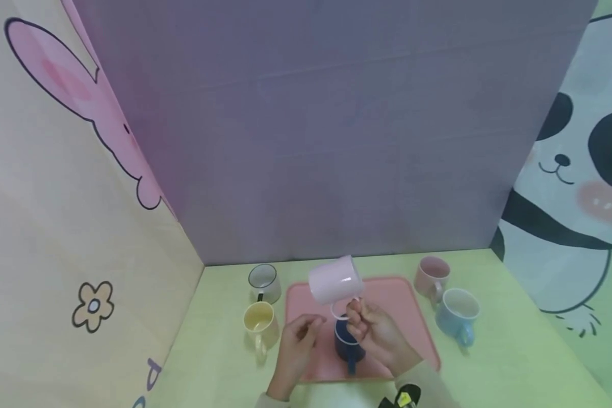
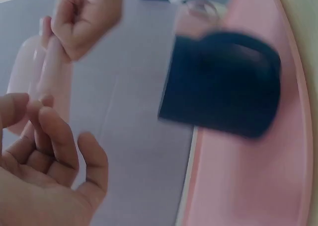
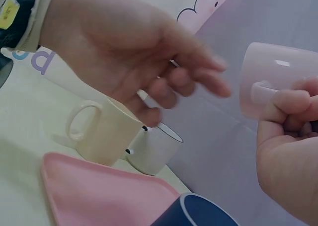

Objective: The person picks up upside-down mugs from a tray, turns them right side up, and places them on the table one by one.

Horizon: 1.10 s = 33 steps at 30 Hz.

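My right hand grips the handle of a pale pink mug, which is raised above the tray and tipped onto its side. Just left of it, my left hand hovers with loosely bent fingers, holding nothing; the right wrist view shows a gap between its fingertips and the mug. A dark blue mug stands upright on the pink tray beneath the hands, its handle toward me. The right hand partly covers it in the head view. In the left wrist view, the dark blue mug looks blurred.
Left of the tray stand a white mug with a dark rim and a yellow mug. To its right are a dusky pink mug and a light blue mug. A grey-purple panel rises behind the table.
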Motion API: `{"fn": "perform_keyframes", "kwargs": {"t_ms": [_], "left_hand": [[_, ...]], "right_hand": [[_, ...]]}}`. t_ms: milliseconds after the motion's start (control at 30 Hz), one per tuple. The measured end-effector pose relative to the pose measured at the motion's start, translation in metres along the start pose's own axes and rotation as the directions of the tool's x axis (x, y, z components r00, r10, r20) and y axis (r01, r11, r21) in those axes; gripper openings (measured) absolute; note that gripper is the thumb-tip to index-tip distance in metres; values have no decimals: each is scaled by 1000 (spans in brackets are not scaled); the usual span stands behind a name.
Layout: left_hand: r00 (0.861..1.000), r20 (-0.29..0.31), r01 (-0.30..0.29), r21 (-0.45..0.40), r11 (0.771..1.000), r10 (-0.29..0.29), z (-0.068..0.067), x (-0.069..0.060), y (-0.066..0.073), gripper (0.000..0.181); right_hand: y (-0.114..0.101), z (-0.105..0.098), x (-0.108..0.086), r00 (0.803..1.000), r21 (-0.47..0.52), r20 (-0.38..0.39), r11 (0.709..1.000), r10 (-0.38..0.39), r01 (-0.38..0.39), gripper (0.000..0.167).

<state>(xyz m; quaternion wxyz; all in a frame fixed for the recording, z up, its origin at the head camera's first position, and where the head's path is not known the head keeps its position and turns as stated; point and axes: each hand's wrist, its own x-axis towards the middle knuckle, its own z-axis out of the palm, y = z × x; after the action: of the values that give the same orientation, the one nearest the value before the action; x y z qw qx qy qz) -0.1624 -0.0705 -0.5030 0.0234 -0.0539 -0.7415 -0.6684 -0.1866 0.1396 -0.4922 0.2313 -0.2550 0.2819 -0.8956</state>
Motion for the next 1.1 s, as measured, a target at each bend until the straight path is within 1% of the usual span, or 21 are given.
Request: {"fn": "perform_keyframes", "kwargs": {"t_ms": [100,167,233,400,467,533,600,633,667,733,800,867,933,1000,1100], "left_hand": [[999,33,29,-101,994,-26,5,1,3,28],[998,34,56,-145,988,-51,7,0,5,30],[996,27,83,-166,983,-80,9,1,6,30],[988,27,152,-158,976,-150,14,3,4,32],[985,43,173,-176,969,-168,15,3,3,34],[980,70,195,-229,954,-184,16,3,4,36],[976,108,212,-310,927,-187,17,3,2,36],[974,134,219,-361,906,-182,17,4,1,35],[972,164,225,-416,881,-171,18,4,0,33],[963,227,247,-526,814,-146,19,4,-2,28],[952,288,266,-609,747,-104,20,5,-4,22],[939,336,285,-657,698,-68,21,4,-6,20],[926,375,300,-677,673,-36,21,4,-6,20],[914,405,312,-685,658,-12,20,3,-6,22],[899,437,316,-701,639,35,19,3,-5,24]], "right_hand": [[2,1,-2,1000,-1,-17,1000,10,-10,41],[4,1,-2,1000,15,-23,1000,14,-13,41],[6,2,-2,1000,39,-27,999,16,-15,42],[7,3,-3,1000,83,-23,996,17,-15,43],[7,4,-3,1000,89,-16,996,18,-16,42],[8,4,-3,1000,95,-5,995,19,-19,43],[9,5,-3,1000,102,7,994,21,-22,44],[10,5,-2,1000,106,13,994,20,-22,44],[11,5,-2,1000,112,21,993,21,-23,44],[12,5,-2,999,118,30,993,22,-25,45],[13,6,-2,999,122,34,992,25,-29,46],[14,6,-2,999,116,28,993,31,-34,47],[15,6,-3,999,99,9,994,44,-45,46],[15,5,-4,998,72,-21,996,62,-60,44],[13,4,-6,993,2,-81,996,85,-86,40]]}}
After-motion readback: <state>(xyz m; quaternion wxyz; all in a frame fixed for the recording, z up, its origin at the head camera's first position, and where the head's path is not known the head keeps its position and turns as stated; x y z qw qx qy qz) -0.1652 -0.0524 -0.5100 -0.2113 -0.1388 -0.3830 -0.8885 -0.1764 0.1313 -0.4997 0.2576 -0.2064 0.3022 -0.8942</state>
